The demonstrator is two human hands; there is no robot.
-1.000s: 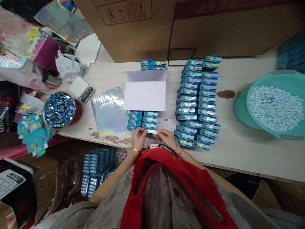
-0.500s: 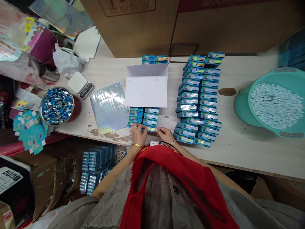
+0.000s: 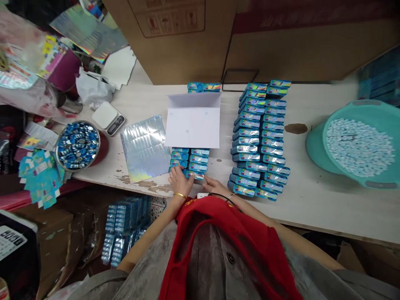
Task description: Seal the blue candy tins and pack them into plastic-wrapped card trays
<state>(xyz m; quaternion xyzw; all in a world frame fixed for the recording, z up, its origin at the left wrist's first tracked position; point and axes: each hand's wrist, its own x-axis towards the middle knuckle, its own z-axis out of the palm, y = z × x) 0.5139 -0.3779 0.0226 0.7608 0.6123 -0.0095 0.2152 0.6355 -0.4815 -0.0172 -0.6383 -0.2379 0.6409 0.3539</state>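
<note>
Nearest to me, a small blue box [image 3: 198, 176] with a shiny end panel lies at the front of a two-column group of like boxes [image 3: 199, 159]. My left hand [image 3: 181, 181] is curled over its left side, the thumb against its near face. At its right end my right hand [image 3: 216, 186] has thumb and fingertips closed together by the corner; the exact contact is too small to make out. A folded white sheet of card [image 3: 193, 121] covers the middle of the group. More boxes [image 3: 196, 86] show behind the card.
Longer columns of blue boxes [image 3: 246, 157] stand to the right. Beyond them is a teal tub [image 3: 321, 152] of small white pieces. On the left lie a silver sheet [image 3: 145, 150], a scale [image 3: 108, 116] and a bowl [image 3: 102, 146] of blue caps. A large carton [image 3: 187, 54] blocks the back.
My view has tilted slightly, so the table sits lower. The left fingers have spread further over the boxes, and the right hand has stayed at the front box's right end.
</note>
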